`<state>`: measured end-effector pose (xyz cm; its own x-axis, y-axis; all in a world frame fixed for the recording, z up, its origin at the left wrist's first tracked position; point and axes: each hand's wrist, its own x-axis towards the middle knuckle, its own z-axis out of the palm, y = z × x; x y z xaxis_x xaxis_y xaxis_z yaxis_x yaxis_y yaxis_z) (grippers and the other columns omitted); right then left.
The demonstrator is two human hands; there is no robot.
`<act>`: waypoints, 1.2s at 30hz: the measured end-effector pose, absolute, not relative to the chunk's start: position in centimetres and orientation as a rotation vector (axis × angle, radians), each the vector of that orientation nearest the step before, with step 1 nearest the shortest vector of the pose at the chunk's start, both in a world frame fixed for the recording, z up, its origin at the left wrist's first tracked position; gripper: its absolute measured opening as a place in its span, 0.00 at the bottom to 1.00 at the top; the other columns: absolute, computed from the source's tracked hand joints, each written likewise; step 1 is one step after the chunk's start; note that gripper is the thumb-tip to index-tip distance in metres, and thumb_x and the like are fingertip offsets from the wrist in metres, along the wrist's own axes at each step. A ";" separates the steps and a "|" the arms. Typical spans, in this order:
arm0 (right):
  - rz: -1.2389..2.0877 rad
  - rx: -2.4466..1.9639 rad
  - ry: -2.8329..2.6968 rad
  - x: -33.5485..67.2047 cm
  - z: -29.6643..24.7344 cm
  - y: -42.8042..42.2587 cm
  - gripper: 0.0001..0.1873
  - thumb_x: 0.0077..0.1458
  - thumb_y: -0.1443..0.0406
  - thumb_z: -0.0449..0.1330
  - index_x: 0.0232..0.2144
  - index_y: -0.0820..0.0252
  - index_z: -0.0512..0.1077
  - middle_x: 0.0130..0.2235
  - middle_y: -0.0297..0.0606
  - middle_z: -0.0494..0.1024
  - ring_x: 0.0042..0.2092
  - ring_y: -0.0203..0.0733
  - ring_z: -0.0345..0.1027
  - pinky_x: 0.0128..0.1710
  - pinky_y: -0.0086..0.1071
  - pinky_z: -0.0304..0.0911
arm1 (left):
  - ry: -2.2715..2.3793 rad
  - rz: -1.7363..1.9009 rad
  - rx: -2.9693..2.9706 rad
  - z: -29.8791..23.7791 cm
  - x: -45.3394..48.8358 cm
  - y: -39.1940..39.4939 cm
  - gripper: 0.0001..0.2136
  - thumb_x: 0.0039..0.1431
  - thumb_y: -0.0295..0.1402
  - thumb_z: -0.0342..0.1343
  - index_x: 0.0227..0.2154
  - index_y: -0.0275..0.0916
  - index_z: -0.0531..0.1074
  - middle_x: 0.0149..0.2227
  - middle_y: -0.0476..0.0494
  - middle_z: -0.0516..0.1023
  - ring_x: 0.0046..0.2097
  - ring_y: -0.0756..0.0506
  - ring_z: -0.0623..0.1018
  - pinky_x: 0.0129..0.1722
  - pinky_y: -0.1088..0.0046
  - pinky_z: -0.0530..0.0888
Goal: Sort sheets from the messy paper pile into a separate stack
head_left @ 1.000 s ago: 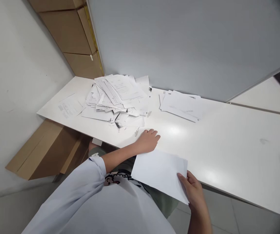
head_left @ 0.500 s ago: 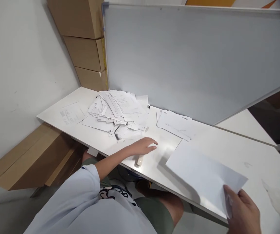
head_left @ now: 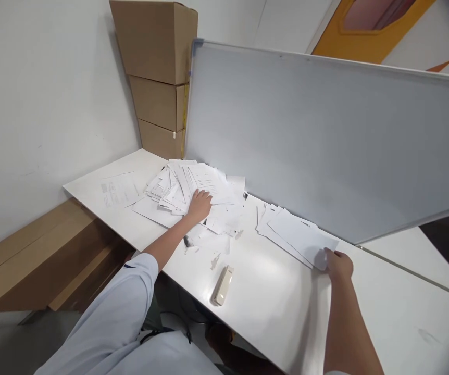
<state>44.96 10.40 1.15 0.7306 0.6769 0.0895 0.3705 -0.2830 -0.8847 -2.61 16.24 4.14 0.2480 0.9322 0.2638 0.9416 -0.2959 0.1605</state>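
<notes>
My left hand lies on a loose heap of printed papers at the back left of the white table, its fingers curled onto the top sheets. My right hand pinches the near corner of a blank white sheet, which lies on top of a smaller, tidier stack of sheets at the foot of the whiteboard. A cream stapler lies near the table's front edge, between my two arms.
A large whiteboard leans along the back of the table. Stacked cardboard boxes stand in the corner. Flat cardboard leans against the left wall under the table. A single printed sheet lies at the far left, and paper scraps near the heap.
My right hand has carried the blank sheet from the table's front to the small stack by the whiteboard. My left hand left the stapler and moved onto the paper heap. The view tilted up.
</notes>
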 end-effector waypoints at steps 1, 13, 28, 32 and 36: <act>0.280 -1.989 -0.757 45.1 0.7 10.0 0.14 0.35 0.62 0.62 0.29 0.59 0.70 0.33 0.50 0.73 0.47 0.65 0.65 0.49 0.57 0.58 | -1.832 -0.489 -2.459 4.1 -2.5 16.2 0.16 0.65 0.29 0.45 0.53 0.36 0.70 0.60 0.35 0.68 0.65 0.38 0.61 0.67 0.54 0.49; 0.209 -1.818 -0.430 42.6 -3.3 -3.5 0.16 0.44 0.61 0.54 0.38 0.58 0.69 0.38 0.38 0.71 0.42 0.48 0.67 0.44 0.43 0.65 | -1.896 -0.632 -2.497 7.6 -2.0 14.9 0.13 0.66 0.27 0.44 0.38 0.35 0.75 0.40 0.34 0.77 0.49 0.38 0.73 0.49 0.62 0.65; 0.803 -1.714 -0.891 30.3 0.4 -7.6 0.19 0.45 0.52 0.60 0.35 0.57 0.76 0.42 0.43 0.79 0.46 0.51 0.70 0.47 0.42 0.63 | -2.175 -0.996 -2.845 7.1 4.2 9.4 0.14 0.61 0.34 0.49 0.36 0.37 0.81 0.36 0.45 0.82 0.39 0.44 0.78 0.38 0.73 0.69; 1.113 -1.468 -0.820 27.1 1.5 -7.0 0.23 0.48 0.48 0.62 0.41 0.54 0.75 0.46 0.42 0.80 0.49 0.51 0.72 0.45 0.40 0.66 | -2.082 -0.923 -3.004 7.1 6.9 8.4 0.13 0.61 0.34 0.50 0.37 0.37 0.81 0.36 0.47 0.82 0.38 0.46 0.78 0.37 0.74 0.69; 1.240 -1.258 -0.590 25.1 2.2 -4.9 0.23 0.49 0.46 0.63 0.42 0.53 0.71 0.46 0.41 0.79 0.48 0.47 0.73 0.45 0.39 0.70 | -1.924 -0.836 -3.114 7.3 9.7 5.9 0.12 0.61 0.33 0.52 0.33 0.38 0.80 0.34 0.46 0.82 0.39 0.44 0.79 0.38 0.71 0.70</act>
